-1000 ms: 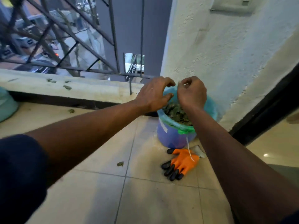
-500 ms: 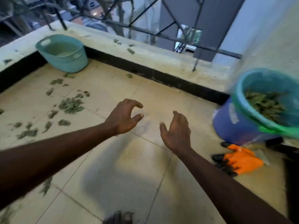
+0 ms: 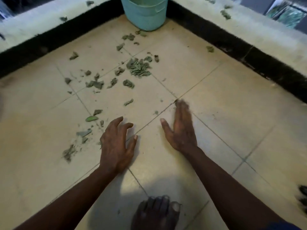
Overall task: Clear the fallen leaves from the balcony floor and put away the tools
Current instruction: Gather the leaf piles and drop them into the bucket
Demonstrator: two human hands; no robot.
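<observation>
Balcony floor (image 3: 216, 113), corner view: I see two empty hands low over the tiles.
The left hand (image 3: 116, 146) has loosely curled fingers, the right hand (image 3: 181, 131) straight ones. One teal basket (image 3: 144, 15) stands in the far corner. Leaves lie ahead-left of the hands: one dense pile (image 3: 138, 68), uncounted scraps, one bright green leaf (image 3: 91, 118).

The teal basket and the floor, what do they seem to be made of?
The teal basket looks like moulded plastic, matte, judging by its fine woven-pattern wall and handle slot. The floor appears to be cream ceramic tile, slightly glossy, with straight grout lines.
</observation>
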